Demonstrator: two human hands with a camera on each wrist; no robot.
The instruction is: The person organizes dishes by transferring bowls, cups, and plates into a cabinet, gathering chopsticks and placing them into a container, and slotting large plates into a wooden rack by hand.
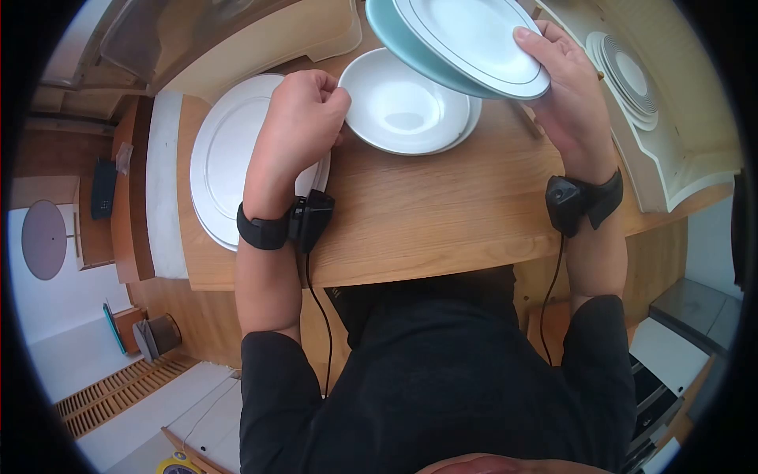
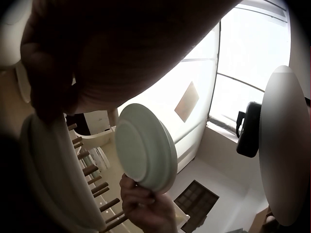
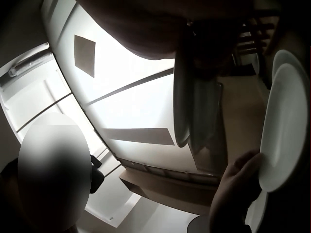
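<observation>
My right hand [image 1: 572, 95] grips two plates up off the table, thumb on top of a white plate [image 1: 474, 47] with a thin dark ring. Under that white plate is a pale green plate [image 1: 395, 39], its underside facing the left wrist view. My left hand [image 1: 304, 114] pinches the near-left rim of a deep white plate [image 1: 403, 107]. Another white dish [image 1: 471, 126] peeks out beneath it. Left of these, partly behind my left forearm, lie stacked large white plates [image 1: 217, 158] on the wooden table [image 1: 442, 205].
A cream rack [image 1: 663, 158] at the right holds several small round dishes [image 1: 628, 71]. Another cream rack piece [image 1: 276, 39] stands at the back left. Wooden pegs [image 2: 99, 188] show in the left wrist view. Black cables [image 1: 317, 300] hang from the wrist cameras.
</observation>
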